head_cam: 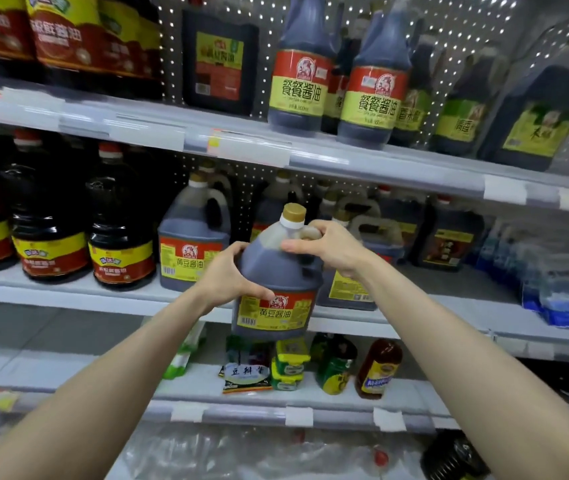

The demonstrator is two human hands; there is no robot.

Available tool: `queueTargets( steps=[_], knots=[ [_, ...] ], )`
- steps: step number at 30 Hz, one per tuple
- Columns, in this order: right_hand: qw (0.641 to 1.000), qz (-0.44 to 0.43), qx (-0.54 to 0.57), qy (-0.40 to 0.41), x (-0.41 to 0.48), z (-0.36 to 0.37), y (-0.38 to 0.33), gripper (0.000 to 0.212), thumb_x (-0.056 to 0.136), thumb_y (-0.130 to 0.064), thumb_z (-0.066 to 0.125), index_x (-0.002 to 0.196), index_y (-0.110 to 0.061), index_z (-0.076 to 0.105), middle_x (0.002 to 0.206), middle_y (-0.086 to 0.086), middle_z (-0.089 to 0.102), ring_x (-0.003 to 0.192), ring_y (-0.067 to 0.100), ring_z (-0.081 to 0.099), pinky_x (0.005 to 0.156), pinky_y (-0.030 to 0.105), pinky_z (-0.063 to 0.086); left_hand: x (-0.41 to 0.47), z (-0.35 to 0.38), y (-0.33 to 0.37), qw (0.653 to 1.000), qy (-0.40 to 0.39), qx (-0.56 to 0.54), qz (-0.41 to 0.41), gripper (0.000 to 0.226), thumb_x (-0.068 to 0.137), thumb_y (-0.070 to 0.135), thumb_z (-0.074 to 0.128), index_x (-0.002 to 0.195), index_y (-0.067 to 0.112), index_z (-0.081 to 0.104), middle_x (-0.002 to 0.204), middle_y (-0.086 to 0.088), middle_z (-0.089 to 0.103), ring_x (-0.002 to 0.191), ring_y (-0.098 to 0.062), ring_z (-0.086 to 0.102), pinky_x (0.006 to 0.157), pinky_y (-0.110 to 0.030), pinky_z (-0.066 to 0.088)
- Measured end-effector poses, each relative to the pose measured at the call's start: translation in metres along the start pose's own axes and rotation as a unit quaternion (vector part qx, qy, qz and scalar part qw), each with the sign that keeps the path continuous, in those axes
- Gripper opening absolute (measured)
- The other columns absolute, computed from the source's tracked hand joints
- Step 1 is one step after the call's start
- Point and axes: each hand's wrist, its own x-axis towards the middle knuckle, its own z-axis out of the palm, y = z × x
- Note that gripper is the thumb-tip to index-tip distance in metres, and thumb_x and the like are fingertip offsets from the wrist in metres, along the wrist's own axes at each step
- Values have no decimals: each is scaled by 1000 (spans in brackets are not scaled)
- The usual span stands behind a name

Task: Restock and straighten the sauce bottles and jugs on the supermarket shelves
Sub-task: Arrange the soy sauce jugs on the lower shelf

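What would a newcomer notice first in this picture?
First, the dark soy sauce jug at the centre, held before the middle shelf: the left hand grips its side, the right hand its handle. A matching jug stands on that shelf, left of it; tall red-and-yellow bottles stand on the upper shelf.

The squarish translucent plastic jug of dark sauce (277, 268) carries a glossy red-and-yellow printed label (274, 311) and a dull gold plastic cap (294, 212), the round black plastic bottles (122, 233) gleam wetly, and the white painted-metal shelves (449, 306) look smooth and matt.
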Motion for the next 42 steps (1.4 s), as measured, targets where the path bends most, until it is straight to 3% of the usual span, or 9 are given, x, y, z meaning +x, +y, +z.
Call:
queueTargets(
  steps=[5,8,13,18,23,28,35,39,42],
  knots=[
    [1000,-10,11,8,35,-4,16,49,70,-27,85,101,4,64,92,8,68,85,16,62,74,33,50,28,13,-6,1000,15,-12,-11,91,51,12,94,129,18,47,110,4,60,102,-17,59,82,-34,55],
    [999,-12,13,31,50,1,27,44,67,-30,87,95,-4,64,92,9,69,86,19,63,77,39,53,43,13,-13,1000,6,-20,-14,96,52,9,93,134,16,44,116,-1,61,107,-21,60,88,-41,55],
    [999,6,22,49,69,3,28,41,69,-28,86,96,-5,65,90,6,68,83,17,63,61,27,48,62,13,-18,998,-17,-48,-26,98,59,5,88,142,13,35,124,-7,58,111,-25,60,90,-43,55],
    [998,5,10,61,83,3,30,87,53,-51,88,119,-3,61,112,7,68,103,21,65,83,34,55,75,15,-23,996,-30,-76,-35,90,67,2,83,142,13,34,120,-4,58,108,-22,61,75,-25,55],
    [997,13,24,74,90,6,35,48,72,-31,84,109,-12,60,107,3,66,99,19,63,83,35,56,78,16,-36,995,-28,-80,-46,102,59,31,88,143,18,31,128,-5,57,111,-23,61,90,-45,55],
    [991,-1,12,130,82,14,47,68,75,-30,82,131,-11,48,112,-3,58,103,16,56,84,30,48,75,24,-44,997,-14,-77,-22,88,79,27,77,148,23,23,132,-2,55,112,-20,60,92,-43,54],
    [984,50,108,129,53,47,101,88,87,-38,68,154,-24,13,153,1,35,133,24,44,94,34,46,58,43,-71,995,6,-94,-16,81,86,20,70,150,24,22,129,0,59,115,-16,60,99,-39,50],
    [982,36,134,128,48,61,123,80,90,-45,61,153,-31,16,148,-3,42,127,17,48,91,29,45,55,49,-87,995,-7,-93,-22,78,86,15,69,149,19,22,127,-1,59,115,-15,58,102,-37,47],
    [982,35,140,118,48,68,138,78,88,-48,60,153,-31,20,146,-4,47,130,17,47,102,35,44,55,51,-97,997,-15,-74,-29,77,84,15,72,146,15,26,127,-2,60,117,-16,57,107,-41,42]
  ],
)
